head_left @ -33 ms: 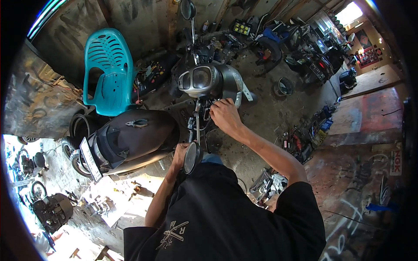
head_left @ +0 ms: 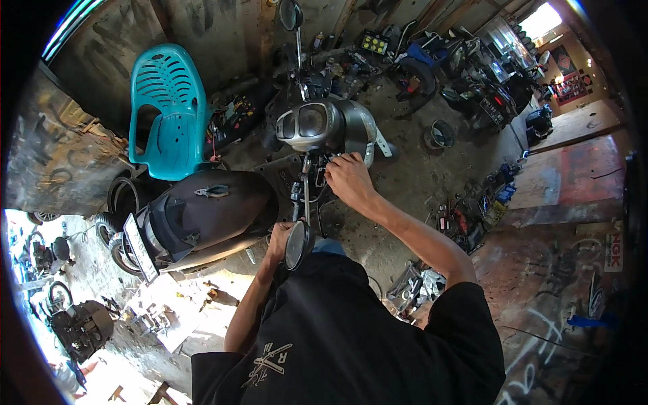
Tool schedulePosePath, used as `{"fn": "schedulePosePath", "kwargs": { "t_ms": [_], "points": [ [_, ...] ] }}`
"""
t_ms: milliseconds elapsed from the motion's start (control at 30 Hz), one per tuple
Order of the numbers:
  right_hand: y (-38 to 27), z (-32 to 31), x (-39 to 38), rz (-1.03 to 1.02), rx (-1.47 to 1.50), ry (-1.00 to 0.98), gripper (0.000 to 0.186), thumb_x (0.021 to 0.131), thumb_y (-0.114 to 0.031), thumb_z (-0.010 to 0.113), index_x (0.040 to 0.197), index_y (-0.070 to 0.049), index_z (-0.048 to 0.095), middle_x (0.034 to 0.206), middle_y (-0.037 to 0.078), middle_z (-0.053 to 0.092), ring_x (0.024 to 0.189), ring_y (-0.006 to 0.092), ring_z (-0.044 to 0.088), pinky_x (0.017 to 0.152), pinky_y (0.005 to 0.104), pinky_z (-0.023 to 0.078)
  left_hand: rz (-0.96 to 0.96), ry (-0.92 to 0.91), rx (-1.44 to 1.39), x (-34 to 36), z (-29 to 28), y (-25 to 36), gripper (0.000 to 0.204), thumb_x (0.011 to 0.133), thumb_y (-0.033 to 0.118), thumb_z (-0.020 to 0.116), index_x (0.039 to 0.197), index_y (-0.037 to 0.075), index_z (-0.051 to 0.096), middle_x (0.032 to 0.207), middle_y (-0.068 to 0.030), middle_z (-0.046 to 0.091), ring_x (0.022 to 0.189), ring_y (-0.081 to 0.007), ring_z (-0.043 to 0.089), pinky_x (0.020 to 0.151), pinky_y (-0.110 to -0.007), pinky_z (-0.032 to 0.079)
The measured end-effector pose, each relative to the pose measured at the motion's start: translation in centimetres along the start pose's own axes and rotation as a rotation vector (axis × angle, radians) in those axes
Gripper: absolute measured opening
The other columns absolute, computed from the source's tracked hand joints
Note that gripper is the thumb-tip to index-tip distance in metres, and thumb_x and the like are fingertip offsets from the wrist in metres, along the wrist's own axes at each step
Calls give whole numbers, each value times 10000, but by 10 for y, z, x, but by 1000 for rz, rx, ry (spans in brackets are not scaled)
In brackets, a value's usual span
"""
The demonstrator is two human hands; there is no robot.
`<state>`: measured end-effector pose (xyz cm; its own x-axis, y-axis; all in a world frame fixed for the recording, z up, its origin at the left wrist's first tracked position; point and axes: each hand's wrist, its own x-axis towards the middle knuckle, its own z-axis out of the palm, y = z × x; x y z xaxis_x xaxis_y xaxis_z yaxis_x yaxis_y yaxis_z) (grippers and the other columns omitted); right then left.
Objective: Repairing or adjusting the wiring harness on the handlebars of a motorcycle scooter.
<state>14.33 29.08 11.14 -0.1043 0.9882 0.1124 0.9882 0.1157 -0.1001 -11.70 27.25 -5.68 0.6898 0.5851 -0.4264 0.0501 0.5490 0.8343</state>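
A motor scooter stands in front of me, its grey instrument housing point(head_left: 307, 126) uppermost and its long dark seat point(head_left: 223, 202) stretching left. My left hand point(head_left: 279, 241) is closed round the near handlebar grip, partly behind a round mirror point(head_left: 295, 246). The mirror's thin stem point(head_left: 307, 201) runs from the handlebar toward me. My right hand point(head_left: 351, 181) is at the front of the scooter, just below the instrument housing, with bent fingers pressed together among the parts beside the handlebar. What its fingertips hold is too small to make out. Pliers point(head_left: 212, 192) lie on the seat.
A turquoise plastic chair point(head_left: 172, 111) stands beyond the seat. To the right, a bucket point(head_left: 440, 133) and scattered tools point(head_left: 462, 219) are on the floor. Other motorbikes point(head_left: 482, 101) stand at the back right. An engine part point(head_left: 82, 327) lies at the lower left.
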Motion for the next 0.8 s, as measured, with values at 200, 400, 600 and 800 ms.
{"fn": "schedulePosePath", "kwargs": {
  "t_ms": [200, 400, 600, 800],
  "points": [
    [-2, 2, -1, -6, 15, 15, 156, 898, -208, 710, 903, -56, 748, 968, 102, 723, 1011, 269, 669, 974, 449, 437, -4, -30, -10, -2, -1, 4, 387, 1054, 304, 636, 1064, -60, 768, 905, -99, 796, 603, -46, 586, 511, -228, 453],
    [-5, 4, 2, -12, 76, -13, 152, 890, -200, 716, 925, -57, 754, 975, 96, 728, 1025, 268, 671, 977, 452, 436, -3, 24, 53, -4, 2, 8, 384, 1032, 298, 641, 1024, -51, 801, 729, -14, 714, 561, -47, 544, 496, -229, 410],
    [-2, 1, -1, -7, 144, -18, 135, 872, -190, 727, 942, -82, 769, 992, 76, 720, 1039, 270, 665, 968, 453, 432, 0, 41, 104, -5, 4, 7, 339, 1004, 260, 647, 1031, -36, 810, 689, -3, 674, 550, -61, 549, 489, -235, 408],
    [-3, -3, -1, 5, 108, -21, 116, 860, -182, 735, 915, -84, 764, 967, 69, 709, 1043, 254, 662, 948, 440, 434, -27, 43, 74, -2, -1, -2, 345, 1003, 265, 660, 1053, -46, 801, 715, -28, 696, 572, -69, 572, 504, -244, 444]
  ]
}}
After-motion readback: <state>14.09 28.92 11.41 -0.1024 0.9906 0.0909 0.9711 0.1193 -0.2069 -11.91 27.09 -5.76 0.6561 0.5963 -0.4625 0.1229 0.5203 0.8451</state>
